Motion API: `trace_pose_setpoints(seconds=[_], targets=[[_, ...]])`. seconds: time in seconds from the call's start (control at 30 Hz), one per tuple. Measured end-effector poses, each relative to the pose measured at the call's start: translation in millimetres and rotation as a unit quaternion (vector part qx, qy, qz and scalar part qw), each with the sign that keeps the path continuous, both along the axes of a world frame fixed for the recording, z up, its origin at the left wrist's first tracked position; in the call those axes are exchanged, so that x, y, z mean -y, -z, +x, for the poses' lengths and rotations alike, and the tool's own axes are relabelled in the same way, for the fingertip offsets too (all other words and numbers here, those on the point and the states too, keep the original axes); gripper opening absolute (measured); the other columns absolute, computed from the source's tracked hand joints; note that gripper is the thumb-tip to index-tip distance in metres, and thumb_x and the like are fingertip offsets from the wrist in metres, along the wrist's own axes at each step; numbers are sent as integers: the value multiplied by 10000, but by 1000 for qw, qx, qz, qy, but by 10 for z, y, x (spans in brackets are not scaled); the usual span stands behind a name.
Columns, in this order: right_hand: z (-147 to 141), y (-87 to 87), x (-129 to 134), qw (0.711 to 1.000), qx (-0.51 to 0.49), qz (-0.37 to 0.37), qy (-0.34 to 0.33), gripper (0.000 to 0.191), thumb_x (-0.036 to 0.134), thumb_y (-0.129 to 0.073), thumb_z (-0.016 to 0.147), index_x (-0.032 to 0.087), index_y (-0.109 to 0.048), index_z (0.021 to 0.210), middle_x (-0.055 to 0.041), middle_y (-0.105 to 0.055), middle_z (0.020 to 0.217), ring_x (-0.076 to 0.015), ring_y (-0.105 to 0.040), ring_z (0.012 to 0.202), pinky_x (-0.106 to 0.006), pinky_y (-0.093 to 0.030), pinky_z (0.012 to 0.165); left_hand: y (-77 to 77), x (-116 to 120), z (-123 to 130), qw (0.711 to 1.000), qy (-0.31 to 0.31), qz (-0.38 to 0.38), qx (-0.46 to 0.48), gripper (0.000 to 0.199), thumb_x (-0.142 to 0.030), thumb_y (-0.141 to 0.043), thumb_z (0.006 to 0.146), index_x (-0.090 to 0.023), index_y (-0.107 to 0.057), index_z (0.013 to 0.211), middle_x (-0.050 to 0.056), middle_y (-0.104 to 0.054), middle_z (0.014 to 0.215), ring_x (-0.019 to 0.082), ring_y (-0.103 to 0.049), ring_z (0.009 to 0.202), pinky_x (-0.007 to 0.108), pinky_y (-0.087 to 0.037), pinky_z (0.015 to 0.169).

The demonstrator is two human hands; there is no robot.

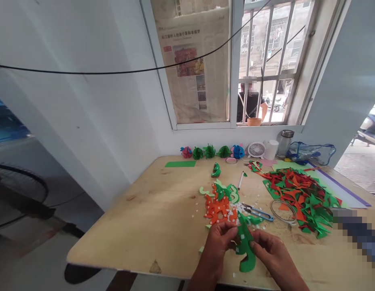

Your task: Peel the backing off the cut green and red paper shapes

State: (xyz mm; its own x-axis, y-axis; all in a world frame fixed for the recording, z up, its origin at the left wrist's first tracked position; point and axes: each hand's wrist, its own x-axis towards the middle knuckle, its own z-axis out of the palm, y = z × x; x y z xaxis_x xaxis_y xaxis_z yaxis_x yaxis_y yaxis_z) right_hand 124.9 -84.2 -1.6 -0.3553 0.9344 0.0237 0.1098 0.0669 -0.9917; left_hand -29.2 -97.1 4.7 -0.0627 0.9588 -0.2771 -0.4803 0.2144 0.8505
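Note:
A green paper cutout with a curled lower end and small white squares on it is held between my two hands over the table's front edge. My left hand pinches its left side, and my right hand grips the right edge with thumb and fingers. Just beyond them lie orange paper cutouts dotted with white squares, along with green cutouts. Small blue-handled snips rest to the right of that pile. Part of the held piece is covered by my fingers.
A heap of red, orange and green paper scraps covers the right side, beside a tape roll. A white pen lies mid-table. Paper ornaments, a small fan and a glass bottle line the back.

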Motion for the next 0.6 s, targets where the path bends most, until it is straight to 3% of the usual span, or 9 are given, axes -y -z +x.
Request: trace_pose_setpoints(seconds=[0.13,0.3,0.43,0.6], targets=[[12,-43,11,999,-44,-17,-8,272,436,-630,765,180,-718,747,-41,-685,691,-215,-615,670,-301,-482,629,-75,36,-31,1000,-2,14,23,350,-394,-819,543,-119,-641,666,17,-609,587,105,-522,536,218,-382,528],[46,-113,-42,995,-80,-41,37,261,445,-685,715,185,-691,723,-27,-673,682,-205,-606,665,-286,-473,617,-231,104,-129,998,-24,23,51,288,-333,-817,575,-117,-642,654,8,-603,576,82,-500,517,215,-403,555],[33,-72,-55,997,-62,-21,38,298,477,-666,725,181,-665,696,-19,-644,645,-188,-574,627,-272,-450,586,-201,165,-80,999,33,37,16,285,-345,-801,582,-125,-621,595,10,-585,480,82,-456,431,216,-353,481],[7,-27,-11,999,-14,27,22,329,487,-638,748,169,-622,668,-11,-586,623,-177,-536,629,-264,-436,586,-156,183,76,994,64,60,-70,254,-336,-767,596,-132,-617,575,35,-627,501,96,-489,450,209,-319,463]])
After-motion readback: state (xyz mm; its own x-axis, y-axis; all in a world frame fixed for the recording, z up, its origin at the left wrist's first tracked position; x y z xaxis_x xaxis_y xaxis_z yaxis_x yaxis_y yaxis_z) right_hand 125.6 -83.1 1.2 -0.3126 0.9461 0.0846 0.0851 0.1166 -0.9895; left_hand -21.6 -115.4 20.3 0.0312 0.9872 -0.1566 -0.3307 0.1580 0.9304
